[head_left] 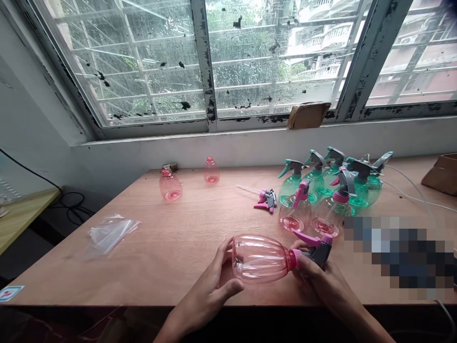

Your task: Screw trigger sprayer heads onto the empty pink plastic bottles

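Glare veils the translucent pink plastic bottle [260,259]'s inside. The right hand [317,274] grips its half-hidden grey-pink sprayer [323,251]; the left hand [213,285], thumb spread, cups its base.

No text or number can be read. At the near left corner of the desk [143,271] is one small sticker [10,293] with blue border; its reddish mark is too small to read.

Translucent pink spray bottle [262,259], sideways
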Action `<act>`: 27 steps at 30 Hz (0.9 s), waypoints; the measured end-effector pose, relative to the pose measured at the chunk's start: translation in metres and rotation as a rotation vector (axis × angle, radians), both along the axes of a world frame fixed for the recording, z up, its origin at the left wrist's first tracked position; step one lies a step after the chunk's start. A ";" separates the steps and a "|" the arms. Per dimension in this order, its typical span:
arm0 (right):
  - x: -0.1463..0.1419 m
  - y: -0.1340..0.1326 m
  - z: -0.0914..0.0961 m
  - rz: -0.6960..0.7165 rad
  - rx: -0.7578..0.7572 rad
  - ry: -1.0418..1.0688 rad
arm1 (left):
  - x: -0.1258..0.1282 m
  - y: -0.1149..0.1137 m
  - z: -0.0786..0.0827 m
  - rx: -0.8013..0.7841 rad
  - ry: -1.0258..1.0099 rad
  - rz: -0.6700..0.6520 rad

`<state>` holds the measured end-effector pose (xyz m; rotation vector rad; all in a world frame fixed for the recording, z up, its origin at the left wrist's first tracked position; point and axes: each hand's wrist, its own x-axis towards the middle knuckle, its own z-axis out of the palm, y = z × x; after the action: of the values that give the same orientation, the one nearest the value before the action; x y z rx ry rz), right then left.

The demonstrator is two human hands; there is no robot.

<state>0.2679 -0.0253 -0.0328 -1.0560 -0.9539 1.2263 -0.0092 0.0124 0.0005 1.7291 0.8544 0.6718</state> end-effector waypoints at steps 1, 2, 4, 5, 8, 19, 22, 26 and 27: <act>0.000 0.000 -0.001 0.003 0.008 -0.019 | -0.001 0.000 -0.001 -0.018 -0.028 -0.010; 0.000 -0.001 -0.002 0.005 0.018 -0.043 | -0.001 0.001 -0.001 -0.035 -0.051 -0.015; 0.001 -0.001 -0.003 0.006 0.030 -0.081 | -0.002 0.001 -0.002 -0.062 -0.075 -0.012; 0.003 -0.001 -0.003 0.007 0.033 -0.093 | -0.002 0.001 -0.003 -0.071 -0.076 -0.007; 0.006 -0.001 -0.002 0.049 0.033 -0.154 | -0.002 0.002 -0.007 -0.092 -0.086 0.003; 0.005 -0.002 -0.005 0.087 -0.069 0.121 | 0.005 0.000 -0.004 0.001 -0.071 0.017; 0.002 0.000 -0.003 0.067 -0.062 0.148 | 0.008 0.001 -0.007 0.070 -0.043 0.020; -0.002 0.003 0.003 0.035 -0.087 0.150 | 0.009 0.001 -0.015 0.178 0.019 0.035; -0.003 0.003 0.005 0.025 -0.094 0.152 | 0.009 0.000 -0.016 0.210 0.031 0.039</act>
<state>0.2652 -0.0227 -0.0275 -1.0102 -0.8014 1.3632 -0.0001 0.0127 -0.0156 1.9186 0.8657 0.7853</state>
